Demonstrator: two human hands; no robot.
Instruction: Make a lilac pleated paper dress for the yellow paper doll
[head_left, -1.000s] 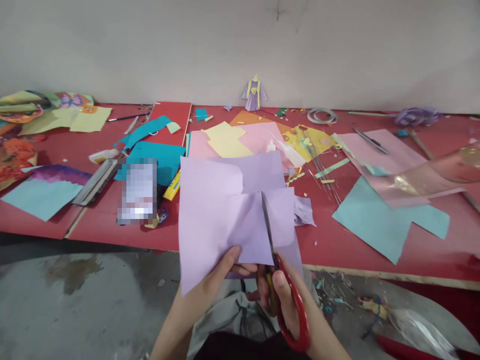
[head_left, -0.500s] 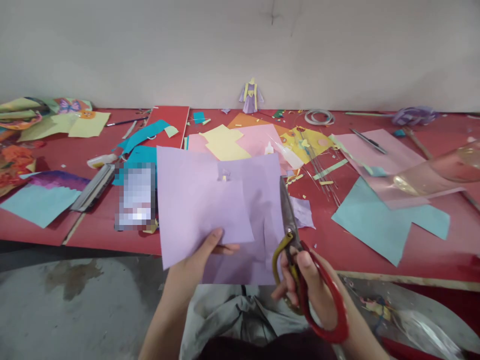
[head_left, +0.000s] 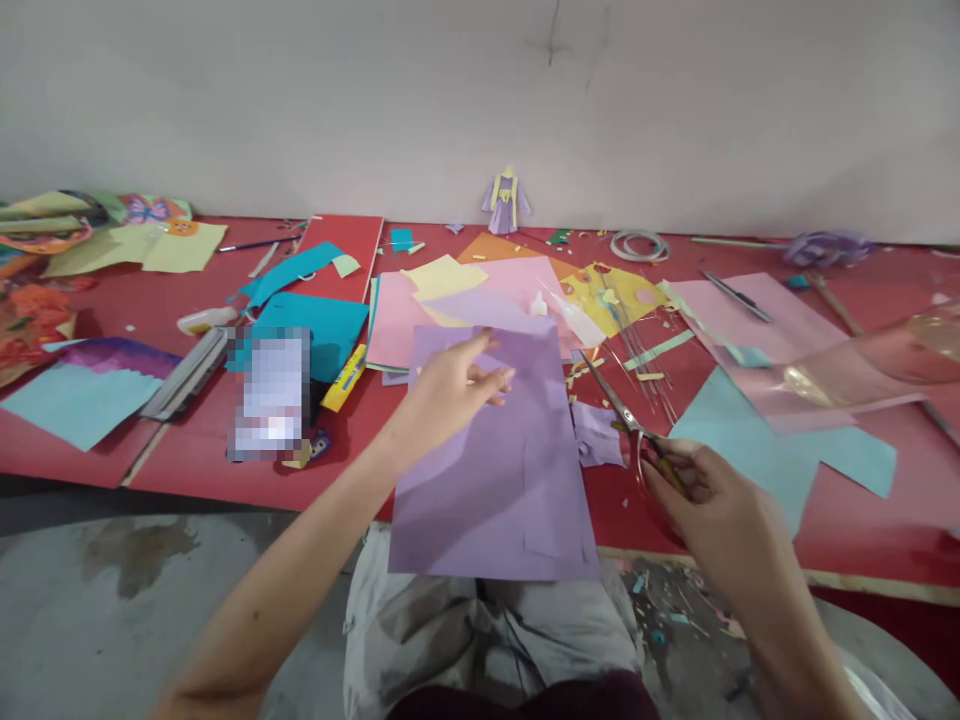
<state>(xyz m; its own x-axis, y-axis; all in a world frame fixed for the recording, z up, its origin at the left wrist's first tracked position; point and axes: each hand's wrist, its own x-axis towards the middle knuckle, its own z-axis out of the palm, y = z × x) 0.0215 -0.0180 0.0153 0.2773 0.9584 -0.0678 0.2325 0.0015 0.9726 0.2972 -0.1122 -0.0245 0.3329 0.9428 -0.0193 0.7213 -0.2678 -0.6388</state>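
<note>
Head view: smooth purple sheet [head_left: 472,500], flat, four-cornered, faintly lined, overhanging the near edge of the red table [head_left: 364,440]! Above the table, free, loosely curled left hand [head_left: 452,388]; over the table's right half, slim, pointed metal scissors [head_left: 628,415] clasped in right hand [head_left: 721,495].

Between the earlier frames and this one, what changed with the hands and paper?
The left hand has let go of the cut lilac sheet, which now seems to lie farther back, over the pink paper. The right hand has moved right, keeping the scissors. The paper doll and yellow box stayed put.
</note>
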